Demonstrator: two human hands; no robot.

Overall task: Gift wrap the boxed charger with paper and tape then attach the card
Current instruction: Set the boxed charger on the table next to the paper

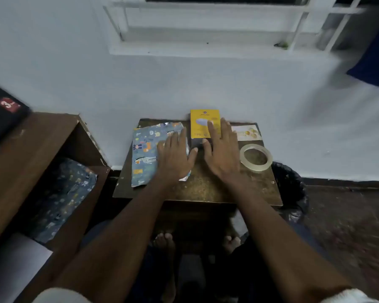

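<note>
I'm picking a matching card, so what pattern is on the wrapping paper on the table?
Head view: the wrapping paper is blue-grey with small cartoon animals, including a spotted leopard.

Home room, prob. a bedroom corner.
Painted wall (184, 84) w/ barred window (217, 22), small worn wooden table (206, 186), open cupboard (53, 149), bare feet (164, 243) on floor.

Left hand (175, 156) covers the right part of the wrapping paper (146, 153); print beneath unseen. Right hand (222, 153) hides the lower right of the yellow charger box (202, 123); box text too blurred to read. Card (248, 133) partly behind the right hand, design unclear. Dark object with red label (3, 119) cut off at left edge. Second patterned sheet (62, 197) in the cabinet dim, partly hidden. Feet (165, 241) under the counter (206, 184) blurred.
</note>
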